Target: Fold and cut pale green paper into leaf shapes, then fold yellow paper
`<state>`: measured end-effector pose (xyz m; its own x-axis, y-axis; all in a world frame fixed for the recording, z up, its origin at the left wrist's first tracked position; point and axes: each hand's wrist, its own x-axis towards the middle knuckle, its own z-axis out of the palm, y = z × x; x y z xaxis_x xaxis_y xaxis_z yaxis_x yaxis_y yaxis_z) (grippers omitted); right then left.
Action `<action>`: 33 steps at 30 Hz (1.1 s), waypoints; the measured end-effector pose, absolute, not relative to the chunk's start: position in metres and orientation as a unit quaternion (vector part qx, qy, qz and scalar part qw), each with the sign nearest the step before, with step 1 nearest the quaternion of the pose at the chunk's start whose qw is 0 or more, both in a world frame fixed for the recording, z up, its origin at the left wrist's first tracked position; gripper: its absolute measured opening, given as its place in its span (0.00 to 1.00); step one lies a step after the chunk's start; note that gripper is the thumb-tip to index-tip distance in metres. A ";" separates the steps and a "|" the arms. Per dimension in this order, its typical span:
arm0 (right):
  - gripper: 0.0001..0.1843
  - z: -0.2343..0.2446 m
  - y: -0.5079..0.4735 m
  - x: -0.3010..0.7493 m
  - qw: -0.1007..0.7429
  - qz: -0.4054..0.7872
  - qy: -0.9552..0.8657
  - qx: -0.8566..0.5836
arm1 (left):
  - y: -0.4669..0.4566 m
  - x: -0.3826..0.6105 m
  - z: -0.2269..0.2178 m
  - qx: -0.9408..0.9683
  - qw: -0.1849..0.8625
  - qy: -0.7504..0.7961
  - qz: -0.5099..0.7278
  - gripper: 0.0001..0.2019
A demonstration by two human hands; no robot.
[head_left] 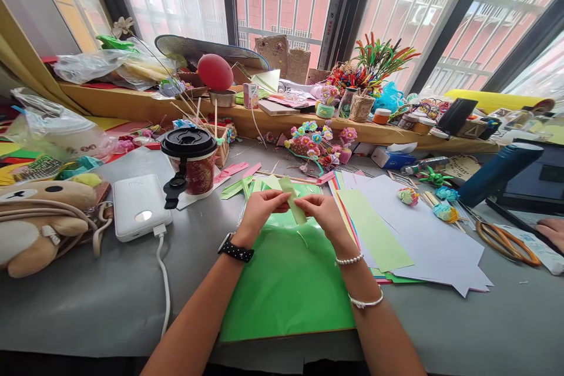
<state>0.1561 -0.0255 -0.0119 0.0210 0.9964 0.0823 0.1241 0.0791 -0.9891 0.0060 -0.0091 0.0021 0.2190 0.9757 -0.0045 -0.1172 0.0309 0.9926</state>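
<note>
Between my two hands a narrow strip of light green paper [291, 200] is held up at a slant. My left hand [264, 205] pinches its left edge, and my right hand [321, 211] pinches the lower right edge. Below them lies a glossy green sheet [291, 282] on the grey table. Folded light green paper pieces [251, 187] rest just beyond my left hand. To the right of my right hand, a long light green paper strip [374, 229] lies on a stack of white paper [432, 235].
A lidded paper cup [190, 158] and a white power bank [140, 207] with its cable stand on the left, beside a plush bear [44, 223]. Orange-handled scissors [506, 242] lie right, near another person's hand [553, 230]. Crocheted flowers [311, 144] sit at the back.
</note>
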 end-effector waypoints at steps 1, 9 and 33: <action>0.16 -0.012 -0.025 0.156 0.497 0.436 -0.544 -0.517 | -0.009 0.006 0.002 0.518 0.584 0.416 0.467 0.12; 0.15 -0.007 -0.029 0.153 0.504 0.401 -0.553 -0.529 | -0.011 0.009 0.002 0.526 0.556 0.425 0.483 0.13; 0.14 -0.006 -0.029 0.152 0.500 0.477 -0.531 -0.491 | -0.007 0.007 0.001 0.450 0.542 0.426 0.568 0.16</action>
<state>0.1518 -0.0288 -0.0063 -0.0190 0.9978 0.0629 0.0450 0.0637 -0.9970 0.0073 -0.0067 0.0010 -0.0082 0.9987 0.0507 -0.2321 -0.0512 0.9713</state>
